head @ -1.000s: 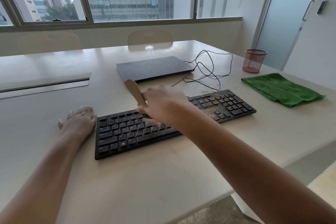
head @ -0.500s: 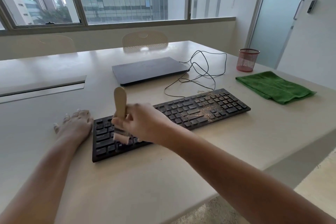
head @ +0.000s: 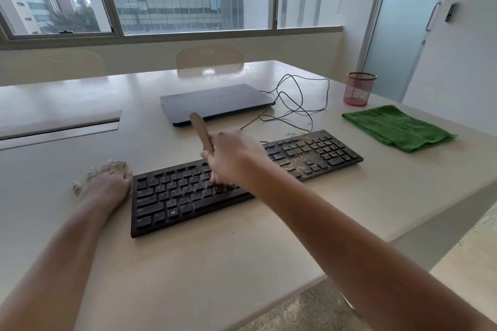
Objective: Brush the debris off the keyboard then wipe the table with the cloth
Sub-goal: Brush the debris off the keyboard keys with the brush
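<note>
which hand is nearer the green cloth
Right. The right hand holds the brush over the middle of the keyboard, left of the green cloth; the left hand lies flat beyond the keyboard's far end.

Left hand [head: 106, 183]: lay flat, palm down, fingers spread, forearm extended.
Right hand [head: 231, 157]: reached forward across the body, fingers curled in a grip, blurred.

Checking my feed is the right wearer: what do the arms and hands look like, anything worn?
Both forearms are bare as far as the view shows: no sleeves, watch, bracelets or gloves. The left hand has pale, light-coloured nails and no visible rings. The right hand is motion-blurred, so rings or nails there cannot be told.
</note>
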